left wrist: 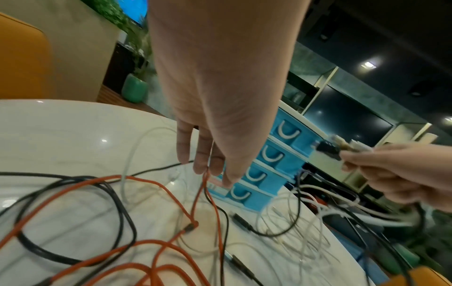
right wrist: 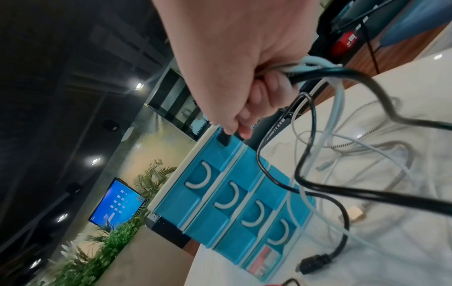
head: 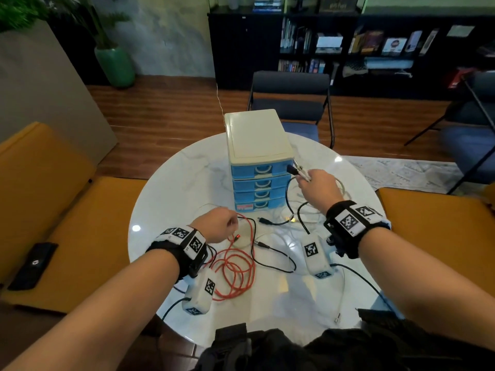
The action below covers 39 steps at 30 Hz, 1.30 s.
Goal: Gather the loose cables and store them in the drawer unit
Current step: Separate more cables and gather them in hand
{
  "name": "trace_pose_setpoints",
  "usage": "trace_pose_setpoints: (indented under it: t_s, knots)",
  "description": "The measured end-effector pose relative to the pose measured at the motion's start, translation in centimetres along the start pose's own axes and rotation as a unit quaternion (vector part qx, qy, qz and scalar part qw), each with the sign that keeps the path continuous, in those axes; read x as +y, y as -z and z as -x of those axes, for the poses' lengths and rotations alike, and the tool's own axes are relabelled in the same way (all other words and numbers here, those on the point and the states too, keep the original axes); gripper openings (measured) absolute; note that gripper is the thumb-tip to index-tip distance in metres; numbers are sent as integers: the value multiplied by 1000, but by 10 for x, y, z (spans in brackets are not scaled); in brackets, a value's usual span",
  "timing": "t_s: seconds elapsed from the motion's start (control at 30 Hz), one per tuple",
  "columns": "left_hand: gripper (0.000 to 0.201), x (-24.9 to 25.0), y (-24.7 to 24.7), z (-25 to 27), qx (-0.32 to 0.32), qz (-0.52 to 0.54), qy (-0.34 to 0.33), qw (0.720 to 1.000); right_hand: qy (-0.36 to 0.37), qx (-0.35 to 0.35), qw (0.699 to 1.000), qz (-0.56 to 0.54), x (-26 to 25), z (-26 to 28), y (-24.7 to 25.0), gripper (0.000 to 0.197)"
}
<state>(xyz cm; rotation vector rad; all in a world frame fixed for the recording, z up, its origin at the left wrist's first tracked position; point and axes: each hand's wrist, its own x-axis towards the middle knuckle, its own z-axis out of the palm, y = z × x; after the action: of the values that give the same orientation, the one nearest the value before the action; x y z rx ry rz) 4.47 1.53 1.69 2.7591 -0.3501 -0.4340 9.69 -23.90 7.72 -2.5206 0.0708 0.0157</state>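
Cables lie scattered over the round white marble table [head: 174, 183], and both hands are among them. The left hand [head: 218, 226] pinches the orange cable [head: 235, 274] between its fingertips [left wrist: 203, 162], lifting one strand above the tabletop; the rest of that cable lies in loose loops on the near left part of the table, crossed by a thin black cable [head: 270, 261]. The right hand [head: 318, 188] is closed round a bundle of white and black cables [right wrist: 318, 71], with several plug ends [head: 297, 170] sticking out past its fingers, held just beside the top right corner of the drawer unit [head: 257, 145]. The bundle's cords trail down to the table on the right. The drawer unit stands at the far middle of the table, its four blue drawers all closed. A dark chair [head: 290, 100] stands beyond the table.
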Motion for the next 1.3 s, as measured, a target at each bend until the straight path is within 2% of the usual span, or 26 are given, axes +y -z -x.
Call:
trace_pose_setpoints:
  t_s: [0.2, 0.33, 0.5, 0.57, 0.67, 0.73, 0.83, 0.87, 0.93, 1.0, 1.07, 1.13, 1.17, 1.3]
  knots:
    - [21, 41, -28, -12, -113, -41, -121, 985, 59, 14, 998, -27, -7, 17, -4, 27]
    - [28, 57, -56, -21, -177, -127, -129, 967, 50, -2, 997, -66, -4, 22, -1, 26]
    - [23, 59, -71, -27, -189, -247, -135, 941, 47, -47, 995, -74, 2, 23, 6, 29]
    - [22, 57, -62, -28, -179, -220, -125, 951, 38, -69, 994, -75, 4, 21, 8, 33]
    - [9, 53, -40, -32, -123, -76, -100, 984, -14, -122, 983, -139, 3, 18, 6, 28]
    - [9, 50, -22, -32, -77, 59, -46, 994, -62, -163, 963, -206, -1, 20, 3, 23]
    - [11, 50, 3, -26, -22, 226, 37, 973, -94, -232, 925, -287, -12, 27, -1, 22]
    - [11, 51, 10, -24, -5, 273, 55, 960, -104, -252, 911, -309, -15, 27, -5, 22]
    - [11, 54, 21, -17, 12, 390, 73, 918, -131, -286, 884, -345, -21, 27, -15, 21]
    - [14, 55, 29, -8, -16, 472, 59, 879, -153, -317, 848, -396, -28, 27, -26, 21]
    - [9, 54, 31, 4, -81, 483, 13, 872, -174, -315, 796, -486, -34, 25, -33, 24]
    - [8, 50, 32, 15, -132, 450, -33, 882, -192, -297, 746, -565, -40, 22, -34, 30]
    - [8, 47, 32, 19, -151, 433, -50, 888, -195, -293, 731, -585, -43, 20, -34, 31]
    - [7, 33, 37, 29, -244, 377, -78, 890, -192, -290, 709, -613, -51, 20, -32, 31]
